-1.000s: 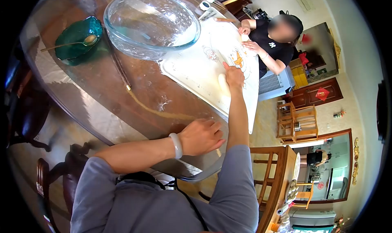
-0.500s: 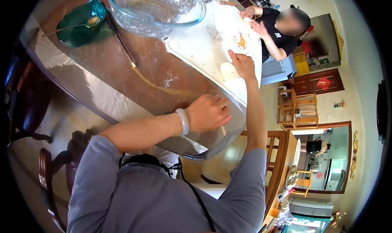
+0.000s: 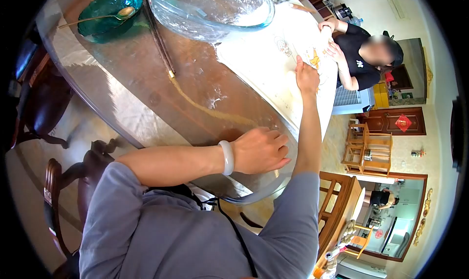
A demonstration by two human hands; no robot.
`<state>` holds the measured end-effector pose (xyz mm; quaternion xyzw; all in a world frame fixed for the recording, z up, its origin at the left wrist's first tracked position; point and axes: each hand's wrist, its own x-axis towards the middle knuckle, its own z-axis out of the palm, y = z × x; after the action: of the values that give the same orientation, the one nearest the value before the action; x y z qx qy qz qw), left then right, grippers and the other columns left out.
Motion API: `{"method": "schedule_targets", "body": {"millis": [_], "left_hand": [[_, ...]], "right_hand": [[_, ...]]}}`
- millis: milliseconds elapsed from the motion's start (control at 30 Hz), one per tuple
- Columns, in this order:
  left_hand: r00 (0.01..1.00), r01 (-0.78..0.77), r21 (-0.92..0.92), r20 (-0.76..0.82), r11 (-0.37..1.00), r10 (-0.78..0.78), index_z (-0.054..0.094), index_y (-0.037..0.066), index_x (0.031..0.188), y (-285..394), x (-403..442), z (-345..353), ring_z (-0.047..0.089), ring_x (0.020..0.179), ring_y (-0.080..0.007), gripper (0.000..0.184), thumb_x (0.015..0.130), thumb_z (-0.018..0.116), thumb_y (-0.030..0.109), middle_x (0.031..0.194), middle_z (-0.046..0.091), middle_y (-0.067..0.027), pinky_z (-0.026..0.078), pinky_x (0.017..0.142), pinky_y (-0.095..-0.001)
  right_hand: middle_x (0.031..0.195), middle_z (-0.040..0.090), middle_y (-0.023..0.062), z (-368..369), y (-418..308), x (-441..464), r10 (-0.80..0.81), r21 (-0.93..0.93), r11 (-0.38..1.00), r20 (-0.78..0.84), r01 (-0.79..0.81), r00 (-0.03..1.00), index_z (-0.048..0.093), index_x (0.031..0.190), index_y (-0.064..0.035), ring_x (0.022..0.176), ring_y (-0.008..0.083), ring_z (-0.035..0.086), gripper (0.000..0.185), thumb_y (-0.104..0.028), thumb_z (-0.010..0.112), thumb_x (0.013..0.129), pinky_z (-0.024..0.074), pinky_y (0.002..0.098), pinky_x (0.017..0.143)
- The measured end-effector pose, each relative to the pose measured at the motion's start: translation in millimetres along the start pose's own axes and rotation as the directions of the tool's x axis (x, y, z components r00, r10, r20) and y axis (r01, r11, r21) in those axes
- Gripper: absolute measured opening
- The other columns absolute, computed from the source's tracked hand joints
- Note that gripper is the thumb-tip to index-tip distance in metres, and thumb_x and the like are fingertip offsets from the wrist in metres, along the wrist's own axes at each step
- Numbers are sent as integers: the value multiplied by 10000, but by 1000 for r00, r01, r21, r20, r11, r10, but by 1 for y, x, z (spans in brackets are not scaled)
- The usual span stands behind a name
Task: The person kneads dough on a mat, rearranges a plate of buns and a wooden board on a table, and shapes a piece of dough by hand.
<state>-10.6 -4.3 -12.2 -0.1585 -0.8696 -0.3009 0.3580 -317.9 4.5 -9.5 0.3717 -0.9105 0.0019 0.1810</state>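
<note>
White mat (image 3: 259,66) lies table far-right, prob. to keep flour off the glass; R hand (image 3: 308,79) over it, thumb out, fingers half-bent, palm down, no hold visible; can't tell what's under. L hand (image 3: 261,151) nr table's near edge, prob. kept clear, fingers loosely curled, palm hidden, contents unclear.

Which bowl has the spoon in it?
The green bowl, the smaller one: the spoon lies across it, while the clear bowl shows none.
</note>
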Motion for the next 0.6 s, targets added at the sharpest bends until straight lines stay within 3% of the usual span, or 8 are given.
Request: {"method": "schedule_targets", "body": {"millis": [33, 67, 167, 200, 300, 433, 533, 600], "left_hand": [[1000, 7, -1, -12, 1000, -7, 570, 61, 684, -1, 0, -1, 553, 678, -216, 258, 805, 629, 281, 759, 498, -72, 466, 602, -339], [1000, 13, -2, -26, 1000, -13, 573, 59, 687, -2, -1, 0, 554, 680, -218, 257, 808, 627, 279, 762, 501, -74, 468, 606, -340], [998, 5, 19, -59, 1000, -4, 583, 51, 699, -5, 0, -1, 558, 684, -227, 252, 813, 623, 272, 769, 506, -80, 475, 614, -337], [998, -2, 28, -69, 1000, 4, 586, 48, 703, -6, 1, -3, 559, 686, -230, 250, 815, 621, 269, 770, 507, -82, 477, 616, -336], [1000, -19, 35, -15, 999, 20, 582, 47, 703, -1, 0, -5, 566, 685, -239, 244, 817, 619, 260, 772, 507, -89, 478, 607, -337], [999, -24, 15, -45, 1000, 24, 573, 49, 695, -2, -1, -1, 576, 675, -244, 246, 823, 614, 255, 762, 506, -93, 478, 597, -350], [996, -39, 18, -81, 999, 40, 565, 51, 690, -4, -1, -1, 577, 661, -243, 249, 824, 613, 255, 750, 503, -90, 479, 591, -355], [995, -45, 5, -94, 999, 46, 562, 53, 690, -3, -2, 0, 574, 653, -241, 250, 821, 616, 258, 743, 499, -85, 478, 588, -355]], "right_hand": [[746, 667, 116, 4, 4, 4, 92, -1, 996, 48, -92, 995, 687, 783, -109, 768, 334, 641, 549, -503, 342, 950, 492, 436, 718], [746, 672, 106, 7, 7, 5, 59, 15, 998, 19, -60, 998, 681, 774, -104, 762, 313, 648, 573, -528, 335, 943, 490, 413, 710], [739, 669, 98, 9, 12, -3, -76, 373, 924, -34, 83, 997, 679, 779, -78, 737, 279, 651, 585, -523, 339, 948, 485, 379, 713], [730, 664, 75, -4, 2, -12, -36, 570, 822, 42, 6, 998, 678, 789, -45, 718, 221, 637, 594, -523, 363, 948, 474, 334, 725], [785, 673, 51, -22, 7, -24, -151, 698, 716, 205, -36, 967, 697, 818, -39, 727, 191, 616, 560, -516, 428, 936, 467, 302, 745], [671, 626, 74, -55, 15, -37, 8, 667, 712, 304, -219, 953, 661, 709, -25, 674, 193, 581, 611, -552, 434, 920, 454, 326, 695], [638, 603, 122, -72, 20, -46, 115, 424, 871, 312, -247, 943, 628, 660, -24, 648, 236, 569, 604, -561, 474, 889, 441, 359, 673], [647, 593, 155, -67, 26, -58, 135, 403, 886, 250, -230, 959, 604, 623, -24, 638, 275, 558, 593, -556, 505, 865, 434, 375, 669]]}}
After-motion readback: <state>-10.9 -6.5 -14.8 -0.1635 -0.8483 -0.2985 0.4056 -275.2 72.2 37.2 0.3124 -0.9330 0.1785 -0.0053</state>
